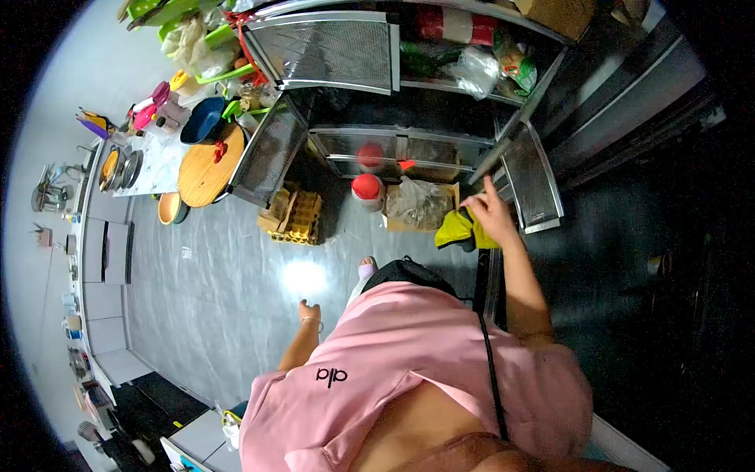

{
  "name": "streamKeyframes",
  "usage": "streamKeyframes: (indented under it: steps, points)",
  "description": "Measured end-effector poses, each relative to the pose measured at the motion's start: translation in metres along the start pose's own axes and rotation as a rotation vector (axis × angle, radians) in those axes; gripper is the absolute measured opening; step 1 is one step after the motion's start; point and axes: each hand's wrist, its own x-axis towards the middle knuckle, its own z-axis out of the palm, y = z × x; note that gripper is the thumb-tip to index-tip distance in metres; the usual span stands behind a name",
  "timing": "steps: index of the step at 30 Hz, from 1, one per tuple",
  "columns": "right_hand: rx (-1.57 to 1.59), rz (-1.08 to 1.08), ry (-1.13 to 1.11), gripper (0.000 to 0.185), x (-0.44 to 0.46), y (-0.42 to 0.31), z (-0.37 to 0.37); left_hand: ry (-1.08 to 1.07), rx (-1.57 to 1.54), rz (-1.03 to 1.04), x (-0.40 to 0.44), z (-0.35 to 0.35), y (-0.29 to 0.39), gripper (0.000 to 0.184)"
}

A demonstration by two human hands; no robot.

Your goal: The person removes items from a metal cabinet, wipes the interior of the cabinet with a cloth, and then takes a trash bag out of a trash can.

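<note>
My right hand (489, 214) grips a yellow-green cloth (454, 230) with dark patches, its index finger stretched up toward the cabinet frame. Whether that fingertip touches the frame I cannot tell. Beside this hand stands an opened mesh cabinet door (532, 179). My left hand (309, 310) hangs low over the grey floor, its fingers loosely bent and slightly apart, with nothing seen in it. In front of the cabinet (448, 85) are a red-lidded jar (367, 189) and a cardboard box (399, 223) holding a clear plastic bag (418, 201).
Two more mesh doors (322, 53) (271, 153) stand swung out on the left. Stacked egg trays (301, 219) sit on the floor. A counter (149, 169) on the left carries a round wooden board (211, 169) and a dark blue basin (203, 120). Bags fill the upper shelf.
</note>
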Motion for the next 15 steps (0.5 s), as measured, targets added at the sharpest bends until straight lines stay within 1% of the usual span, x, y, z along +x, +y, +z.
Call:
streamKeyframes:
  steps: [1,2,3,5,6,7,9,10,11,12,13,14,15]
  points:
    - [0.068,-0.074,-0.012,0.069,0.011,0.004,0.008,0.004,0.038,-0.055,-0.007,-0.006,-0.004,0.057]
    - [0.0,-0.068,-0.02,0.07,0.022,-0.003,0.013,0.007,0.078,-0.111,-0.012,-0.01,-0.011,0.057]
    - [-0.069,-0.061,-0.027,0.07,0.033,-0.01,0.019,0.011,0.074,-0.118,-0.016,-0.012,-0.016,0.057]
    - [0.112,-0.13,-0.077,0.07,0.058,-0.014,0.037,0.009,0.109,-0.111,-0.017,-0.011,-0.028,0.056]
    - [0.119,-0.135,-0.089,0.065,0.07,-0.017,0.042,0.01,0.107,-0.116,-0.015,-0.01,-0.033,0.056]
    - [0.119,-0.134,-0.095,0.065,0.073,-0.025,0.043,-0.007,0.091,-0.121,-0.015,-0.011,-0.034,0.056]
    - [0.24,-0.275,-0.325,0.059,0.083,-0.044,0.045,-0.016,0.068,-0.122,-0.006,-0.014,-0.03,0.056]
    - [0.282,-0.27,-0.356,0.056,0.082,-0.045,0.05,-0.049,0.021,-0.13,-0.01,-0.022,-0.011,0.056]
    - [0.251,-0.245,-0.389,0.054,0.079,-0.049,0.054,-0.083,-0.023,-0.138,-0.006,-0.024,-0.005,0.055]
    - [0.221,-0.239,-0.422,0.053,0.076,-0.045,0.057,-0.085,-0.02,-0.137,0.0,-0.024,0.002,0.055]
    - [0.189,-0.236,-0.448,0.052,0.076,-0.042,0.06,-0.072,-0.083,-0.095,0.021,-0.016,0.001,0.053]
    - [0.073,-0.16,-0.44,0.051,0.074,-0.038,0.059,-0.056,-0.152,-0.043,0.039,-0.016,0.018,0.051]
    - [0.142,-0.17,-0.388,0.053,0.075,-0.026,0.063,-0.057,-0.155,-0.023,0.056,-0.015,0.034,0.051]
